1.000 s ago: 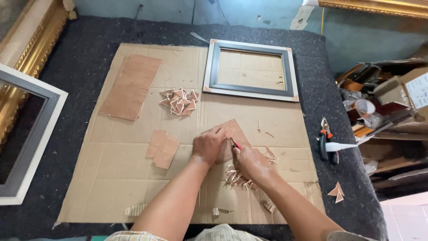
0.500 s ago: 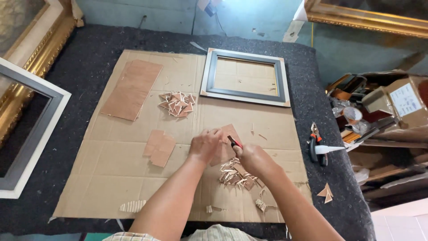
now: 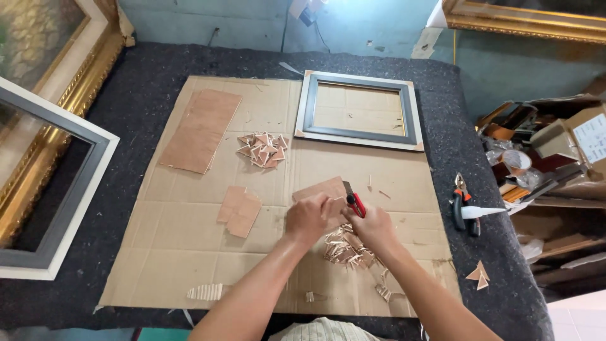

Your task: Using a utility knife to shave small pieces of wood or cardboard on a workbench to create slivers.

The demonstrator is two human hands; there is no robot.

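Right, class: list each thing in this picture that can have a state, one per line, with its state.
left hand: pressing down on the thin brown sheet
right hand: gripping the red-handled cutter
red-handled cutter: held, tip on the sheet
thin brown sheet: flat on the cardboard
grey picture frame: lying flat, empty
triangle pile: heaped loosely
pliers: lying unused on the felt

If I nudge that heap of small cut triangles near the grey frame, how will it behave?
The heap of small brown triangular offcuts would probably scatter rather than slide as one, since the pieces lie loose and overlapping. They look thin and light, so likely easy to flick away. Flat on the brown cardboard sheet, they seem unlikely to roll.
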